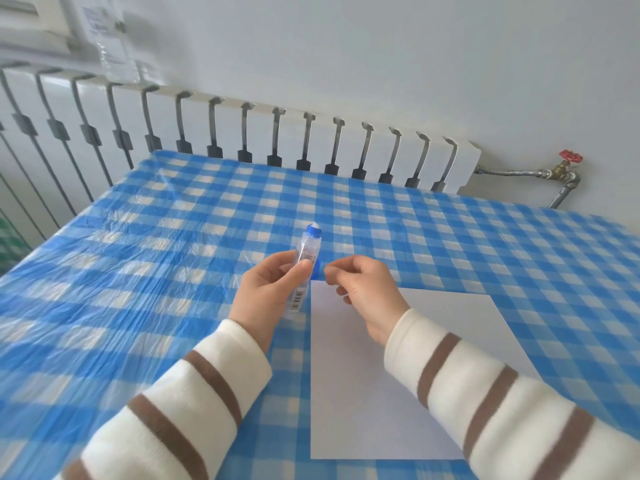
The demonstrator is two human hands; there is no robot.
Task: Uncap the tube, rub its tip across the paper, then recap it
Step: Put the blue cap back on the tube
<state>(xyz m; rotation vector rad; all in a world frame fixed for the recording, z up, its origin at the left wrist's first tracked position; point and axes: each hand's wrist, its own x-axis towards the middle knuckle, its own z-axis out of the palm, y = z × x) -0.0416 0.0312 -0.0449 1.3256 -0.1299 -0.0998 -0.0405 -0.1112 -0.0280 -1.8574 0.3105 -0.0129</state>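
Observation:
My left hand (268, 292) grips a clear tube (306, 263) and holds it upright above the table. Its blue collar and white tip (314, 226) are bare and point up and away from me. A blue cap (317, 271) shows just behind my left thumb, at the far left corner of the white paper (374, 393). My right hand (363, 292) hovers over the paper's far edge with fingers curled, the fingertips right beside the cap. Whether they touch or pinch the cap is unclear.
A blue and white checked plastic cloth (138, 271) covers the table. A white radiator (242, 133) runs along the far edge, with a pipe and red valve (568, 164) at the right. Striped sleeves cover both forearms.

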